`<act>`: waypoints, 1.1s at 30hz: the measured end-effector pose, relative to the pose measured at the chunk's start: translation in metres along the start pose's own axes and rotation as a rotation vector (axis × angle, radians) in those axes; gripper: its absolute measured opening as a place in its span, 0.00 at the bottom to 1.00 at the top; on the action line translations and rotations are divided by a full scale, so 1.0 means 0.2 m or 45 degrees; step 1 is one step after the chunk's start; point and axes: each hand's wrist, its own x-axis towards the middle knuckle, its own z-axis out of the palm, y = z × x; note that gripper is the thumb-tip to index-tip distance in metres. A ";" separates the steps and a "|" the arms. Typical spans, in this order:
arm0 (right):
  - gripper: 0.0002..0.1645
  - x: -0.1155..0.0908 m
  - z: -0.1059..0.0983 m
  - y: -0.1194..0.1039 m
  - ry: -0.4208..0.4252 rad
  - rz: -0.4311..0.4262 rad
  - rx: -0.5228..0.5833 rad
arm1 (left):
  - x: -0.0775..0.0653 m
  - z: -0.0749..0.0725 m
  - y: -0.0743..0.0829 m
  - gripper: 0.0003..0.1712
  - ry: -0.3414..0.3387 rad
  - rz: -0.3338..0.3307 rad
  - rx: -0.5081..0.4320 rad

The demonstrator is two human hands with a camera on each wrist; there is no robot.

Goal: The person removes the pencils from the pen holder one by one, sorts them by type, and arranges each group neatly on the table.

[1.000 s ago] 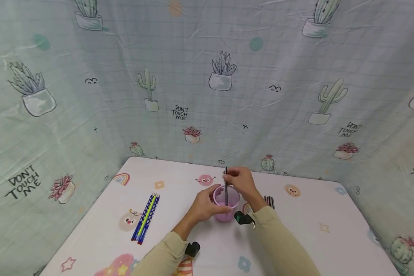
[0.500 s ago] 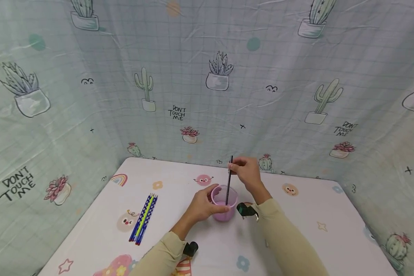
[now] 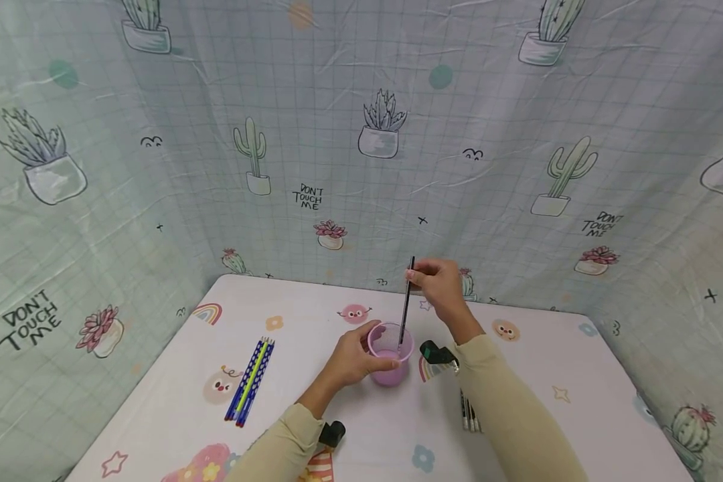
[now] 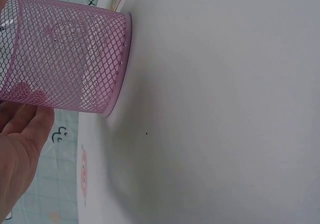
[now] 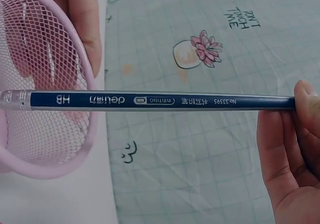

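Observation:
My left hand (image 3: 349, 358) grips a pink mesh pencil cup (image 3: 388, 375) near its rim, thumb on the near side. In the left wrist view the cup's mesh wall (image 4: 70, 56) shows fingers (image 4: 37, 126) against its far side. My right hand (image 3: 442, 286) pinches a dark blue and silver pencil (image 3: 406, 304) close to its upper end, above and right of the cup. The pencil slants, and its lower end is within the cup's mouth. In the right wrist view the pencil (image 5: 165, 101) bears printed lettering and has a silver ferrule (image 5: 15, 99) at the cup end.
Left of the hands lies a row of blue dotted pencils (image 3: 250, 385) with a yellow-green pencil (image 3: 253, 376) among them. Several dark pencils (image 3: 470, 412) lie partly under the right sleeve. A patterned cloth wall (image 3: 379, 201) rises behind the white printed table (image 3: 313, 301).
My right hand has moved up and to the right, drawing the pencil from deep in the cup to its mouth. The left hand keeps its grip on the cup.

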 end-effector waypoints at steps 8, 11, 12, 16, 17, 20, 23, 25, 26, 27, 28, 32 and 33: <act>0.13 0.03 -0.08 -0.02 0.029 -0.003 0.037 | 0.01 0.00 0.00 0.53 -0.003 -0.004 0.012; 0.14 0.03 -0.11 -0.03 0.041 0.002 0.023 | 0.01 0.01 0.00 0.52 -0.004 -0.003 -0.002; 0.14 0.03 -0.13 -0.04 0.042 0.004 0.019 | 0.01 0.01 0.00 0.52 -0.004 -0.003 -0.008; 0.15 0.03 -0.18 -0.04 0.045 0.019 -0.004 | 0.01 0.01 0.01 0.52 0.004 0.008 -0.011; 0.15 0.03 -0.20 -0.04 0.046 0.020 -0.012 | 0.01 0.01 0.01 0.52 0.006 0.009 -0.010; 0.15 0.03 -0.23 -0.04 0.058 0.032 -0.028 | 0.00 0.00 0.00 0.52 0.005 0.007 -0.007; 0.15 0.03 -0.26 -0.04 0.059 0.040 -0.052 | 0.00 0.00 0.00 0.52 0.008 0.007 -0.006; 0.16 0.02 -0.28 -0.04 0.052 0.047 -0.066 | 0.00 0.00 0.00 0.52 0.009 0.006 -0.007; 0.16 0.02 -0.29 -0.03 0.052 0.053 -0.077 | 0.00 -0.01 0.01 0.52 0.009 0.006 -0.007; 0.16 0.02 -0.30 -0.03 0.049 0.058 -0.082 | 0.00 -0.01 0.01 0.52 0.008 0.007 -0.005; 0.15 0.02 -0.31 -0.02 0.048 0.065 -0.089 | 0.00 -0.01 0.01 0.52 0.008 0.005 -0.005; 0.14 0.01 -0.36 0.00 0.046 0.096 -0.114 | 0.01 -0.01 0.01 0.53 0.002 0.000 -0.003; 0.15 0.01 -0.37 0.00 0.042 0.101 -0.115 | 0.01 -0.01 0.01 0.52 0.002 0.002 0.000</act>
